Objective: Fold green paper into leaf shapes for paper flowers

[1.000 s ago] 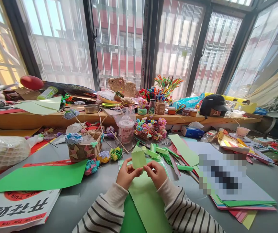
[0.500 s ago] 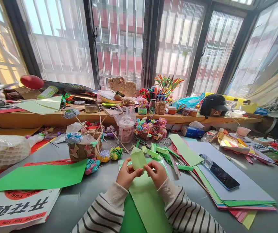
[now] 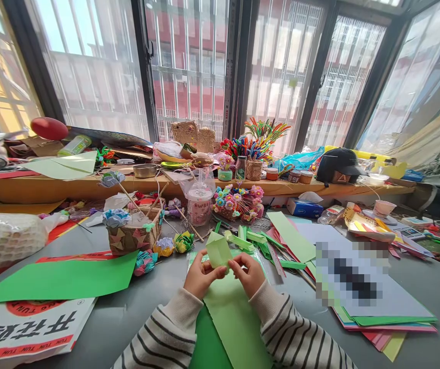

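Observation:
A small piece of light green paper (image 3: pixel 218 249), creased and partly folded, is held up between my two hands. My left hand (image 3: pixel 201 274) grips its left side and lower edge, thumb in front. At the lower right corner, my right hand (image 3: pixel 247 274) pinches the paper between thumb and fingers. Below them lies a long light green sheet (image 3: pixel 238 328) over a darker green sheet (image 3: pixel 206 338) on the grey table. Several folded green paper strips (image 3: pixel 246 240) lie just beyond my right hand.
To the left are a bright green sheet (image 3: pixel 58 277) and a cardboard basket (image 3: pixel 137 236) with paper flowers. A lidded plastic cup (image 3: pixel 200 202) stands behind my hands. On the right lies a stack of coloured paper (image 3: pixel 404 300), partly blurred out. A crowded ledge (image 3: pixel 77 187) runs under the windows.
My hands and the folded paper have barely moved. An area on the right-hand paper stack, where a phone lay, is now pixelated.

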Available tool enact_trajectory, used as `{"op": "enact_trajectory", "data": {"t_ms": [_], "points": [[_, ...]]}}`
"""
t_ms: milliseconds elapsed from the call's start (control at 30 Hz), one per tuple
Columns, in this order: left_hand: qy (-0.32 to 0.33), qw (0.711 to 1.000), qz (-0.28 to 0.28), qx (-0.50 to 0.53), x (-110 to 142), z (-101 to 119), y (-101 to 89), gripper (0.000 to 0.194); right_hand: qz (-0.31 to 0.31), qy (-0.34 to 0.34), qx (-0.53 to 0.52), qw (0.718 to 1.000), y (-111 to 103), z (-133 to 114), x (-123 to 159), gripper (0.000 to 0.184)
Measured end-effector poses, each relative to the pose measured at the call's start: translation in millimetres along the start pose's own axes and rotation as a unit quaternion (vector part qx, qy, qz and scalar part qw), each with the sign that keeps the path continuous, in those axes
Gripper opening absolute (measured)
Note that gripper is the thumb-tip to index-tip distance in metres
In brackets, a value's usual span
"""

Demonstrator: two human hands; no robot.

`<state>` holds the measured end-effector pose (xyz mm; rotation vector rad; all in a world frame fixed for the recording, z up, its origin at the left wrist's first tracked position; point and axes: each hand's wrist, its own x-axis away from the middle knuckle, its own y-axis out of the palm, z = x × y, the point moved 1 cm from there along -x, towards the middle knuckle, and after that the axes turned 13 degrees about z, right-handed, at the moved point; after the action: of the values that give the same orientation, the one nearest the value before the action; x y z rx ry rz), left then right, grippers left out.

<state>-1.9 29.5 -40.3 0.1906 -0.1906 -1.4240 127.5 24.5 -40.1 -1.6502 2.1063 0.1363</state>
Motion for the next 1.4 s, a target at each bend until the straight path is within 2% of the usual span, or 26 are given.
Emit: {"op": "enact_trajectory", "data": {"t_ms": [200, 400, 567, 867, 1067, 1400], "points": [[-0.011, 1.000, -0.003, 0.003, -0.1, 0.5, 1.1, 0.058, 0.009, -0.014, 0.016, 1.000, -0.2, 0.0, 0.2, 0.022], [-0.008, 0.999, 0.038, 0.004, -0.5, 0.4, 1.9, 0.057, 0.004, -0.033, 0.026, 0.999, 0.4, 0.3, 1.0, 0.021], [0.000, 0.999, 0.021, -0.028, 1.2, 2.2, 1.9, 0.054, -0.017, -0.049, 0.020, 0.998, 1.8, 1.5, 1.6, 0.021], [0.020, 0.999, 0.004, -0.025, -0.9, 0.4, 0.8, 0.057, -0.010, -0.042, 0.016, 0.999, 1.3, 2.7, 1.6, 0.023], [0.016, 0.999, 0.014, -0.025, -2.6, -0.9, 0.0, 0.063, 0.001, -0.021, 0.001, 1.000, 2.7, 4.8, 1.6, 0.024], [-0.029, 1.000, 0.008, 0.004, 0.1, 2.1, 1.5, 0.065, -0.001, 0.007, -0.026, 1.000, -0.6, -2.3, 1.2, 0.025]]}}
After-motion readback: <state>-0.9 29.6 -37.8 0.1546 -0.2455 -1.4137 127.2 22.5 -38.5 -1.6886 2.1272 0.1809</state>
